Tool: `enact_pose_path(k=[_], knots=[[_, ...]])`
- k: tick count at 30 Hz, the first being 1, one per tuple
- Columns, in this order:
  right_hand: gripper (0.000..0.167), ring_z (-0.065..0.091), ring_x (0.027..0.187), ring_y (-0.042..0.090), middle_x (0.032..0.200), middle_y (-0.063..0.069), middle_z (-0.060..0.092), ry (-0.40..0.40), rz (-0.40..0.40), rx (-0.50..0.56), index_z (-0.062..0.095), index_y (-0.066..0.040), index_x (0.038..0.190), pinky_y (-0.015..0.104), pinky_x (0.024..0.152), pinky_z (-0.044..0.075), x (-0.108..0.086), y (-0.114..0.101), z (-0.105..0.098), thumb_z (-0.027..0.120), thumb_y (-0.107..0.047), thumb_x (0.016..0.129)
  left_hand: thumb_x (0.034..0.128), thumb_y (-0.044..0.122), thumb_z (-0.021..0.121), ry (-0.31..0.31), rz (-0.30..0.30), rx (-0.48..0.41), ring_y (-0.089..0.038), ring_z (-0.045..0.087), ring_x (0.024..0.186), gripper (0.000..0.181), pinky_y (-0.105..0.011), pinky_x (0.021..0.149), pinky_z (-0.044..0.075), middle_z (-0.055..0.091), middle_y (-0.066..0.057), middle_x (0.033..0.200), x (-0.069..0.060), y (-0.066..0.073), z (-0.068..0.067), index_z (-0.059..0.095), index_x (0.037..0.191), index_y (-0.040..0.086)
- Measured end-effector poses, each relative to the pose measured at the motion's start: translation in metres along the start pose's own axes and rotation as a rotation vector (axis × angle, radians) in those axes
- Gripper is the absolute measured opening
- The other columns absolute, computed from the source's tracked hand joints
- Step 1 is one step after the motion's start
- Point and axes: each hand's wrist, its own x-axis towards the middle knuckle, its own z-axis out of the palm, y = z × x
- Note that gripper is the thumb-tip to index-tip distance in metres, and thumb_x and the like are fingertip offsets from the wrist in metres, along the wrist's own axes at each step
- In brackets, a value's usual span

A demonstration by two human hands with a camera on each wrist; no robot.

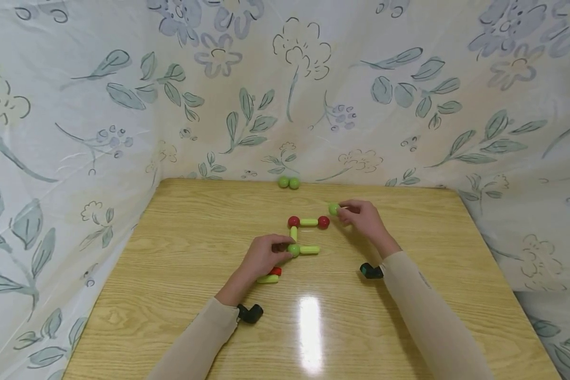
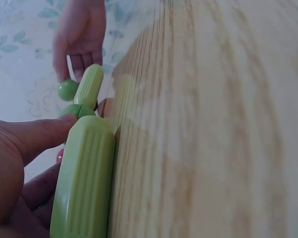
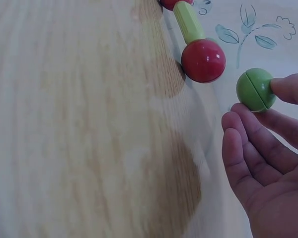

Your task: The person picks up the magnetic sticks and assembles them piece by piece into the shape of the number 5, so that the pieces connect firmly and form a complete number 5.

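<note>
My left hand pinches a green ball at the corner of a ball-and-rod figure lying on the table. From that ball one lime rod points right, and another lime rod runs back to a red ball. A third lime rod links this to a second red ball. Thumb and fingers of my right hand hold another green ball, apart from the second red ball and just behind it to the right.
Beside the left hand lie a red rod and a lime rod. Two green balls sit at the back edge of the wooden table, against a flowered cloth. Each wrist carries a small black device.
</note>
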Motion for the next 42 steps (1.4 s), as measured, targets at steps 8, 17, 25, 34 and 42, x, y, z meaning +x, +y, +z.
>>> enact_pose_path(k=[8,17,25,34,42], knots=[[0.045,0.075,0.101,0.032,0.117,0.019,0.077,-0.013,-0.010,-0.024,0.068,0.003,0.139,0.046,0.093,0.061,-0.010,-0.002,-0.001,0.069,-0.031,0.110,0.0958,0.014,0.086,0.000,-0.003,0.008,-0.015,0.068,0.099,0.028,-0.036,0.087,0.058,0.076,0.001,0.110,0.001,0.000,0.002,0.082,0.124,0.015],[0.042,0.077,0.096,0.030,0.108,0.015,0.079,-0.037,-0.024,-0.012,0.071,0.002,0.135,0.041,0.086,0.062,-0.020,0.000,-0.002,0.071,-0.031,0.109,0.0958,0.014,0.086,0.000,0.001,0.005,-0.014,0.067,0.096,0.027,-0.035,0.085,0.057,0.075,0.002,0.108,0.000,0.000,0.001,0.082,0.123,0.015],[0.041,0.075,0.094,0.037,0.107,0.021,0.077,-0.110,-0.034,0.035,0.068,0.007,0.136,0.043,0.083,0.064,-0.027,0.007,-0.002,0.070,-0.024,0.109,0.0951,0.014,0.086,0.004,0.003,0.008,-0.014,0.066,0.094,0.027,-0.036,0.084,0.057,0.074,0.003,0.105,0.001,-0.001,0.002,0.083,0.122,0.015],[0.040,0.075,0.090,0.029,0.103,0.013,0.078,-0.145,-0.003,0.008,0.070,0.002,0.134,0.038,0.080,0.063,-0.035,0.006,-0.001,0.073,-0.028,0.107,0.0957,0.014,0.086,-0.005,0.005,0.008,-0.014,0.067,0.095,0.027,-0.036,0.085,0.058,0.075,0.002,0.107,0.000,0.000,0.001,0.082,0.123,0.015],[0.041,0.075,0.088,0.029,0.103,0.013,0.078,-0.170,0.007,-0.012,0.070,0.003,0.133,0.040,0.082,0.063,-0.045,0.004,0.000,0.073,-0.029,0.107,0.0955,0.014,0.086,0.000,0.003,0.008,-0.014,0.066,0.095,0.027,-0.036,0.085,0.057,0.075,0.002,0.107,0.000,0.001,0.001,0.083,0.123,0.015]])
